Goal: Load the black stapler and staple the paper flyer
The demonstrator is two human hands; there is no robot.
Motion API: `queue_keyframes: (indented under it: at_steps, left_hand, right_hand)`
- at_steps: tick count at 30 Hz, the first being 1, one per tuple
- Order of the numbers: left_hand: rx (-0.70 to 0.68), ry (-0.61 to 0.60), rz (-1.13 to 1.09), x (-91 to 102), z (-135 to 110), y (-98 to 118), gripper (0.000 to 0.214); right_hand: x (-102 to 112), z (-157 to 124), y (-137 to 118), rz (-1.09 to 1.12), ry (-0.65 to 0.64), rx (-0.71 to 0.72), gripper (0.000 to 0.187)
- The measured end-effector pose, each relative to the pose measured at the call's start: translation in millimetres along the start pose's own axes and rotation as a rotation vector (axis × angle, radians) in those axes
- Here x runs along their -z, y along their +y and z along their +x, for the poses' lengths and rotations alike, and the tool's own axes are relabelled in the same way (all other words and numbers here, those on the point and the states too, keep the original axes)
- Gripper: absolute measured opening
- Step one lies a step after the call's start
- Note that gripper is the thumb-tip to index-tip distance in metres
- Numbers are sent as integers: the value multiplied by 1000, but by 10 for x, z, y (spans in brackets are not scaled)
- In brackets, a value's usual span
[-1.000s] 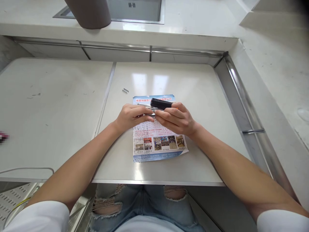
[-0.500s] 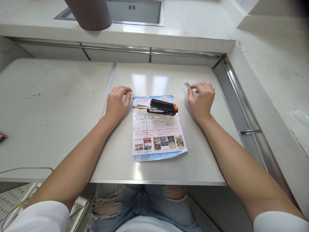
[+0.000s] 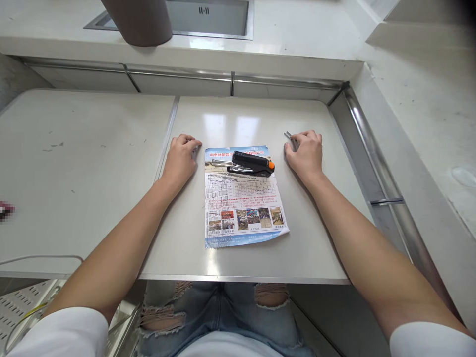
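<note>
My right hand (image 3: 305, 154) rests on the table right of the flyer, thumb and forefinger bent around a thin grey strip of staples (image 3: 287, 135) whose end pokes out past the fingertips. On the left, my left hand (image 3: 182, 157) lies beside the flyer's upper left edge with its fingers curled in; whether anything small is in them is hidden. Between the hands, a black stapler (image 3: 251, 163) with an orange tip lies across the printed paper flyer (image 3: 245, 198). Its metal rail sticks out to the left. Rows of staples cover the flyer's left side.
The white folding table (image 3: 111, 173) has a seam left of the flyer. Loose staples (image 3: 57, 145) lie scattered on its left half. Behind stand a counter with a sink (image 3: 211, 20) and a brown cylindrical container (image 3: 139, 22). A cable (image 3: 44, 257) lies near the front left edge.
My right hand has shifted slightly left and down, and more of the staple strip shows between its fingers. My left hand's thumb and forefinger have drawn together, closing the gap between them. The stapler stays put.
</note>
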State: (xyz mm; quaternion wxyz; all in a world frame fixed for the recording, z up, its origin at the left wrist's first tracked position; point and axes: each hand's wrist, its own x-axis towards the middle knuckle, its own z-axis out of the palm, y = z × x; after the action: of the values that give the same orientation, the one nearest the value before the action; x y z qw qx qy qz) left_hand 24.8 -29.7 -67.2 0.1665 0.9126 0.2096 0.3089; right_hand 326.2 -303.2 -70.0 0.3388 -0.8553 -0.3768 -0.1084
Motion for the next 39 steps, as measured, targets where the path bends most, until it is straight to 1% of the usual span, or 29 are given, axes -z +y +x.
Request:
queue_keyframes:
  at_steps: [2, 4, 6, 8, 10, 12, 15, 17, 20, 23, 26, 29, 32, 36, 39]
  left_hand:
    - [1, 20, 6, 12, 8, 7, 33]
    - [20, 2, 31, 33, 13, 30, 29]
    - [32, -11, 68, 53, 12, 52, 27]
    - [28, 12, 99, 60, 6, 61, 26]
    - [21, 36, 126, 48, -2, 51, 27]
    - [24, 35, 137, 22, -8, 28, 26]
    - [28, 36, 103, -4, -3, 17, 18]
    - [24, 59, 56, 8, 8, 54, 21]
    - [9, 66, -23, 68, 20, 184, 32]
    - [-25, 0, -92, 127, 10, 358, 44]
    - [-64, -101, -166, 153, -10, 512, 52]
    - [-146, -152, -209, 162, -14, 618, 51]
    - [-211, -168, -178, 168, -4, 674, 47]
    - [-258, -195, -142, 163, 9, 680, 38]
    - [-266, -226, -143, 148, 7, 668, 32]
  right_hand:
    - [44, -12, -77, 25, 28, 33, 32]
    - [96, -44, -209, 70, 44, 86, 31]
    - [134, -98, -376, 148, 29, 159, 32]
    - [148, -164, -538, 263, -3, 258, 33]
    - [146, -221, -661, 399, -61, 371, 35]
    - [138, -253, -727, 533, -173, 462, 38]
    - [126, -254, -738, 648, -335, 500, 40]
    - [108, -246, -717, 652, -374, 497, 40]
    - [62, -256, -694, 563, -411, 558, 42]
    - [20, -288, -690, 430, -452, 613, 43]
    - [6, -310, -694, 382, -467, 617, 44]
    - [9, -312, -697, 379, -462, 622, 43]
    - [11, -310, -703, 384, -455, 622, 41]
    - [11, -311, -710, 384, -453, 621, 38]
    - [15, -310, -713, 381, -456, 615, 36]
